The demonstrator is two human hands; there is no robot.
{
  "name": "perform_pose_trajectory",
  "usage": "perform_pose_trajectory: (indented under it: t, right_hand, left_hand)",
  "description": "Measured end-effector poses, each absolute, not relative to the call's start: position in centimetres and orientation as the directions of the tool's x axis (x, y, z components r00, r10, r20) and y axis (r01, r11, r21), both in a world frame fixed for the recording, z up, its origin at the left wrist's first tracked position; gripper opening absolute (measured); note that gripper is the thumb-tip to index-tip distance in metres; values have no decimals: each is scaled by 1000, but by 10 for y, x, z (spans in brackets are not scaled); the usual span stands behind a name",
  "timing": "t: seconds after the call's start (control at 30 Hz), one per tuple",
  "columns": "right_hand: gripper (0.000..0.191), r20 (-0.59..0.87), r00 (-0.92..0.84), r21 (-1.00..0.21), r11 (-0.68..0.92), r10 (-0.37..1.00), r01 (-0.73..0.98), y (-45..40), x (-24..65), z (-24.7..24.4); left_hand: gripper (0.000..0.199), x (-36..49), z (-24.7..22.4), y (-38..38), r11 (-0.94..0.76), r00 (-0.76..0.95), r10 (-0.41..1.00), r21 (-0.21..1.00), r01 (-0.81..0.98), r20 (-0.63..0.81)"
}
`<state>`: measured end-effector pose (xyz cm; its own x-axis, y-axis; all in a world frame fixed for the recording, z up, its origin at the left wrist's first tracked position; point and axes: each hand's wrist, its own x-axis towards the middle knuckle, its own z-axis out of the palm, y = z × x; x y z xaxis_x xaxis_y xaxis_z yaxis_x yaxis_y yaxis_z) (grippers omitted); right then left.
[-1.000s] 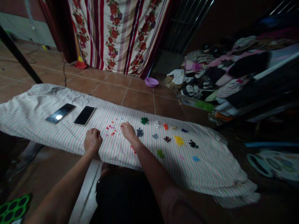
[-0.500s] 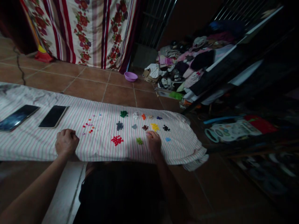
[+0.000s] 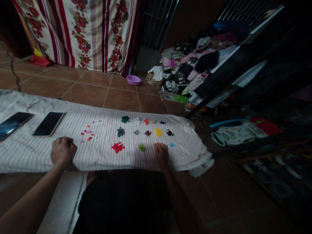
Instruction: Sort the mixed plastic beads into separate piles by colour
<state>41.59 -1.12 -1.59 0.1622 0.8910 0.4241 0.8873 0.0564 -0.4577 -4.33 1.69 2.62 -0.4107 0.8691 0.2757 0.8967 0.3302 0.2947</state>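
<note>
Small coloured pieces lie in separate piles on a striped cloth (image 3: 97, 156). My right hand (image 3: 162, 154) rests between the lime green pile (image 3: 141, 147) and the light blue pile (image 3: 172, 145), its fingers pinched; anything between the fingertips is too small to name. Above it are the yellow pile (image 3: 158, 132) and the brown pile (image 3: 148, 133). The red pile (image 3: 118, 147) is further left. My left hand (image 3: 63, 151) lies curled on the cloth, left of scattered mixed pieces (image 3: 89, 131); whatever its fingers hold is hidden.
Two dark phones, one at the far left (image 3: 14, 124) and one nearer (image 3: 49, 124), lie on the cloth. Beyond it a purple basin (image 3: 133, 80) stands on the tiled floor, near heaped clothes (image 3: 195, 61). A floral curtain (image 3: 95, 35) hangs behind.
The whole view has shifted, with the cloth and piles now further left. Against the piles, my right hand has moved slightly right and down. My left hand stays curled in about the same place.
</note>
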Motion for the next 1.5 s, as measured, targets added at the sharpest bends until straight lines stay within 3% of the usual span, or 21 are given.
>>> perform_pose_trajectory:
  t: [0.27, 0.53, 0.73, 0.93, 1.1, 1.33, 1.5]
  right_hand:
    - [23, 435, 57, -515, 196, 899, 835, -12, 425, -16]
    - [24, 468, 113, -515, 166, 876, 841, -14, 429, 1]
    - [27, 487, 89, -544, 222, 869, 809, 7, 371, 30]
    - [25, 357, -332, -626, 487, 873, 609, 73, 222, 34]
    - [23, 199, -563, -565, 563, 802, 603, 116, 122, 32]
    - [14, -14, -523, -468, 457, 852, 757, 140, 82, 29]
    - [17, 17, -464, -561, 393, 886, 729, 141, 86, 25]
  left_hand:
    - [23, -46, 21, 18, 336, -420, 867, 308, 890, 268]
    - [22, -45, 24, 18, 325, -412, 869, 313, 892, 272]
    - [19, -50, 17, 21, 303, -395, 866, 309, 902, 306]
    - [14, -56, 6, 25, 249, -360, 857, 315, 916, 368]
    - [11, -55, 4, 26, 235, -358, 848, 328, 915, 391]
    - [11, -56, 3, 27, 222, -349, 845, 330, 918, 405]
    - [10, -55, 3, 27, 231, -356, 844, 326, 917, 402]
